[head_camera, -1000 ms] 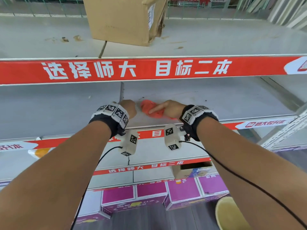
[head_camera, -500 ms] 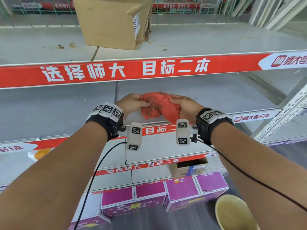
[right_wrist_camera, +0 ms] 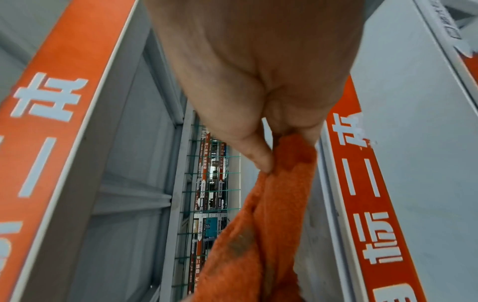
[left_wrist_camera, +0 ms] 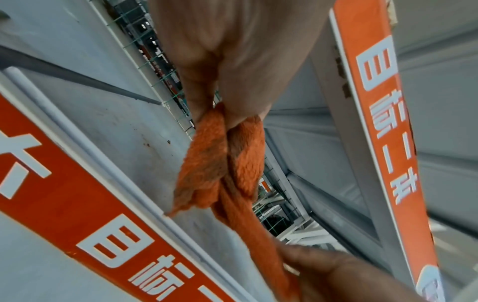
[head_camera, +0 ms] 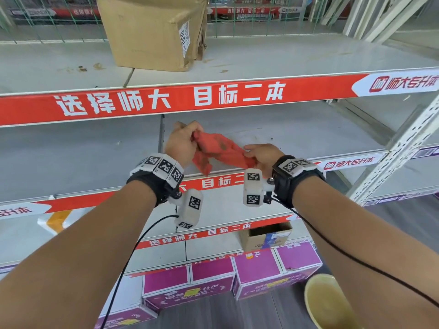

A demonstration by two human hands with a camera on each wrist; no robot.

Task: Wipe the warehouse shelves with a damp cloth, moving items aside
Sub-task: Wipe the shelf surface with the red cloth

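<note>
A red-orange cloth [head_camera: 219, 149] with dark dirt stains hangs stretched between both hands, above the front edge of the middle grey shelf [head_camera: 297, 131]. My left hand [head_camera: 183, 142] pinches its far upper end, seen close in the left wrist view as twisted cloth [left_wrist_camera: 220, 163] under the fingers [left_wrist_camera: 227, 98]. My right hand [head_camera: 260, 155] pinches the nearer lower end, with thumb and fingers [right_wrist_camera: 261, 157] closed on the cloth [right_wrist_camera: 261, 235]. A loose corner droops below the left hand.
A worn cardboard box [head_camera: 154, 32] stands on the top shelf [head_camera: 285, 60], with brown specks beside it. Red banners [head_camera: 166, 100] run along the shelf edges. A perforated upright [head_camera: 399, 143] is at right. Purple cartons [head_camera: 273, 274], a small open box [head_camera: 266, 236] and a yellow basin [head_camera: 330, 302] lie below.
The cloth has been lifted off the middle shelf and pulled out between the hands. The left hand rose and moved away; the right hand came back and down.
</note>
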